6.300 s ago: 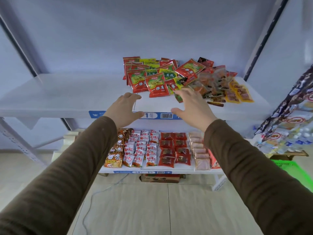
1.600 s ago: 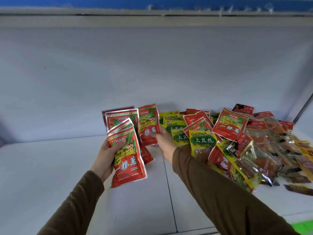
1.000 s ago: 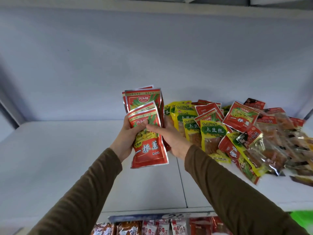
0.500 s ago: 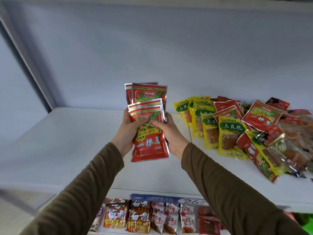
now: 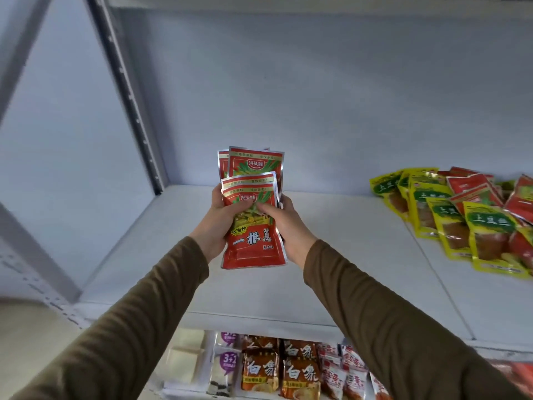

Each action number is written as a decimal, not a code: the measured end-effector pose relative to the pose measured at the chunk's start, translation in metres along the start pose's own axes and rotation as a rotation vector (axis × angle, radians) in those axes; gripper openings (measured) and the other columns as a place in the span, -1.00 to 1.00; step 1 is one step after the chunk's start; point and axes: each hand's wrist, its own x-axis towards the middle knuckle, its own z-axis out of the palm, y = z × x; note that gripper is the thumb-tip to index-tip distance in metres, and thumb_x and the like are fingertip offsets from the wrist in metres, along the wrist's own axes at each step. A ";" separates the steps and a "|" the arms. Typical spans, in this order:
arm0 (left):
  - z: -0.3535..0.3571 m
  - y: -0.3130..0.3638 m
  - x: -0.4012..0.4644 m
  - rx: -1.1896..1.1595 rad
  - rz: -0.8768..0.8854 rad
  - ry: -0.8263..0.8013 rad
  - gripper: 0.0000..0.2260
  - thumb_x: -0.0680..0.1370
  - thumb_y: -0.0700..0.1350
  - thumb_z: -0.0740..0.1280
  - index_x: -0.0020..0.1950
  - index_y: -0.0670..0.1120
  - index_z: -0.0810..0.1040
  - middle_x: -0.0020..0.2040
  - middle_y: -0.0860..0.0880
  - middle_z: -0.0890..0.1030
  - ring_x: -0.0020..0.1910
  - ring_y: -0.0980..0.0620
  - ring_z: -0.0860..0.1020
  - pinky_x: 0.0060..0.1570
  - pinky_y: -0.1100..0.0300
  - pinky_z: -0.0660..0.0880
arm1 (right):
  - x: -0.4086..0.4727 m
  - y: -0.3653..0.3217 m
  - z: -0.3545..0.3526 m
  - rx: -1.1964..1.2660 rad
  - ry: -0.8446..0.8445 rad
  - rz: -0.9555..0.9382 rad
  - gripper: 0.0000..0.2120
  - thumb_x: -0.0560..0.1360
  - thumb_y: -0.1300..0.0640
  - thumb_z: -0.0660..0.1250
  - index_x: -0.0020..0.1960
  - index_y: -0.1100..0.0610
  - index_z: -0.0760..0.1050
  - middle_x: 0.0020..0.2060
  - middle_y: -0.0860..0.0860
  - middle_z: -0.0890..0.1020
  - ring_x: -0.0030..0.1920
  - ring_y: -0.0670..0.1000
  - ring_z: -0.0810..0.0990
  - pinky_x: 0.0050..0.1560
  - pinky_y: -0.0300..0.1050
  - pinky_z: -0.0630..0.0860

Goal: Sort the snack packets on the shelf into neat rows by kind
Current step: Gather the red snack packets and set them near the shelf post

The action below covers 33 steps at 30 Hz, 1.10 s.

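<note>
Both hands hold one stack of several red snack packets (image 5: 253, 243) with green onion pictures, upright above the middle of the white shelf (image 5: 346, 272). My left hand (image 5: 217, 223) grips the stack's left edge with its thumb on the front. My right hand (image 5: 284, 226) grips the right edge, thumb pressed on the front packet. A mixed pile lies at the shelf's right end: yellow-green potato packets (image 5: 450, 223) in front and more red packets (image 5: 484, 189) behind them.
The shelf's left upright post (image 5: 127, 93) stands at the back left corner, with a white side panel beside it. Below, a lower shelf carries rows of orange packets (image 5: 279, 368), white-and-red packets (image 5: 343, 370) and pale boxes (image 5: 186, 359).
I gathered the red packets from the pile into my hands. The view has swung left since half a second ago, so the pile now sits at the right edge; the stack stays held in both hands.
</note>
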 end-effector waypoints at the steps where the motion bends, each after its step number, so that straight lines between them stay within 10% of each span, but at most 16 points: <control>1: -0.012 0.003 0.002 0.000 -0.005 0.012 -0.43 0.55 -0.12 0.50 0.43 0.22 0.31 0.14 -0.08 0.69 -0.06 -0.12 0.75 -0.20 0.03 0.67 | 0.003 0.003 0.014 0.000 0.008 -0.001 -0.45 0.53 0.00 0.47 0.42 -0.04 0.30 0.11 0.05 0.68 -0.03 0.09 0.74 -0.13 -0.01 0.69; 13: -0.126 0.027 0.041 0.083 -0.051 0.158 -0.44 0.53 -0.10 0.51 0.44 0.17 0.34 0.11 -0.08 0.70 -0.11 -0.13 0.75 -0.28 0.05 0.66 | 0.066 0.034 0.128 -0.030 0.011 -0.009 -0.35 0.53 0.00 0.46 0.49 -0.02 0.19 0.20 0.06 0.62 0.07 0.09 0.69 0.17 0.16 0.61; 21: -0.172 0.031 0.071 0.192 -0.043 0.187 -0.51 0.57 -0.07 0.49 0.43 0.12 0.40 0.17 -0.05 0.69 0.00 -0.14 0.73 -0.10 -0.03 0.69 | 0.096 0.049 0.175 -0.108 0.067 -0.053 -0.40 0.57 -0.02 0.41 0.49 -0.03 0.18 0.21 0.00 0.57 0.04 0.01 0.65 -0.07 -0.13 0.57; 33: -0.197 0.024 0.105 0.298 -0.091 0.203 -0.55 0.55 -0.04 0.50 0.37 0.07 0.41 0.14 -0.05 0.68 -0.04 -0.13 0.72 -0.12 0.00 0.67 | 0.128 0.062 0.198 -0.357 0.161 -0.025 -0.54 0.59 -0.01 0.38 0.42 0.01 0.34 0.27 0.05 0.60 0.18 0.10 0.63 0.25 0.15 0.56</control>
